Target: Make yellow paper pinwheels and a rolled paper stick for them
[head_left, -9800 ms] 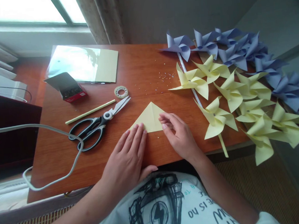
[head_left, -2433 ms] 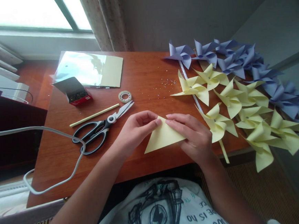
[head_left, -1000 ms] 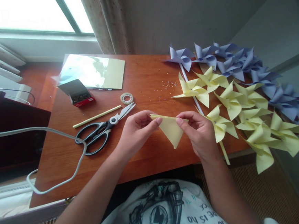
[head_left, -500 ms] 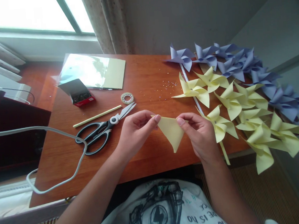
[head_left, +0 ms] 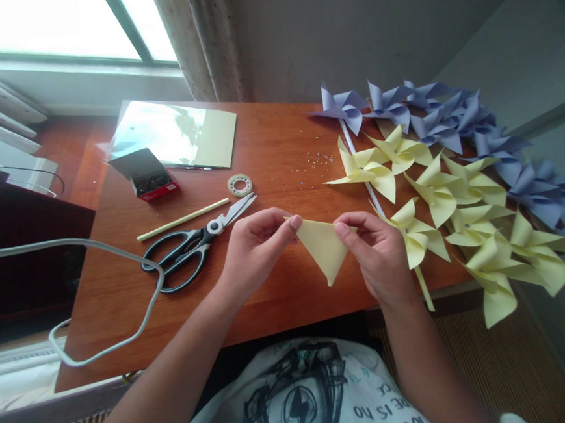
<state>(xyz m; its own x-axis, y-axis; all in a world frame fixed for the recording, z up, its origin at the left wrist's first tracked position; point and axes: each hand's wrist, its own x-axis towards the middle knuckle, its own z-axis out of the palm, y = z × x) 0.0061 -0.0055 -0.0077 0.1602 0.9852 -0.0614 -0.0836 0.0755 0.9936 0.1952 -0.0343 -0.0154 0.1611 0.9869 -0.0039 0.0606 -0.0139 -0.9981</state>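
Above the near part of the table, a folded piece of yellow paper (head_left: 323, 250) hangs as a triangle with its point downward. My left hand (head_left: 261, 249) pinches its upper left corner between thumb and fingers. At the upper right corner, my right hand (head_left: 376, 246) pinches it the same way. Black-handled scissors (head_left: 199, 244) lie partly spread just left of my left hand. Beyond them are a roll of tape (head_left: 240, 185) and a thin rolled yellow paper stick (head_left: 183, 220). To the right of my right hand rests a yellow paper pinwheel (head_left: 415, 232).
More yellow pinwheels (head_left: 479, 225) and purple pinwheels (head_left: 435, 128) crowd the right side. A small open red box (head_left: 158, 192) and a glossy packet of yellow paper (head_left: 218, 138) stand at the back left. Paper bits (head_left: 320, 159) dot the table (head_left: 277, 140). A white cable (head_left: 104, 246) loops over the left edge.
Both hands keep their pinch on the folded paper. Its lower tip has risen very slightly; everything else looks the same.
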